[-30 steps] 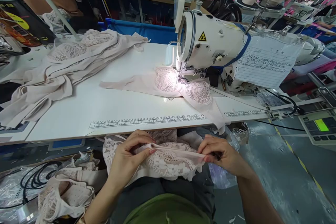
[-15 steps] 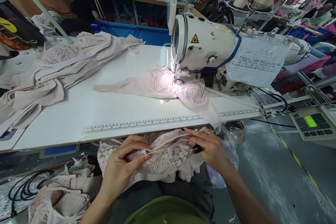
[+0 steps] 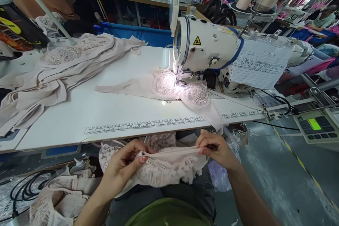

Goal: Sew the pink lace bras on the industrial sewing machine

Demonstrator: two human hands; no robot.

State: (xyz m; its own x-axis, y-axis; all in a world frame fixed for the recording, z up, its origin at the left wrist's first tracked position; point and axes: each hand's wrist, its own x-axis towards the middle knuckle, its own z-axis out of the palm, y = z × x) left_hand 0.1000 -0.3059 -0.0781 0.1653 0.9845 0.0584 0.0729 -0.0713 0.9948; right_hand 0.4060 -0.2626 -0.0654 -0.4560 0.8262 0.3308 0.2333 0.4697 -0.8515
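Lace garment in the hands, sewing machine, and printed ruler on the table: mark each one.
lace garment [image 3: 166, 167], head view, on its lace middle between the hands.
sewing machine [image 3: 209, 47], head view, on its white head.
printed ruler [image 3: 144, 124], head view, on its middle markings.

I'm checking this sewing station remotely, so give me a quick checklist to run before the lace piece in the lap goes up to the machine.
1. Left hand grips the lace piece: ok.
2. Right hand pinches its other end: ok.
3. Top edge pulled straight between the hands: ok.
4. Needle area of the sewing machine free: not ok, a lace bra lies under it.
5. Machine light on: ok.
6. Thread loaded: cannot tell.
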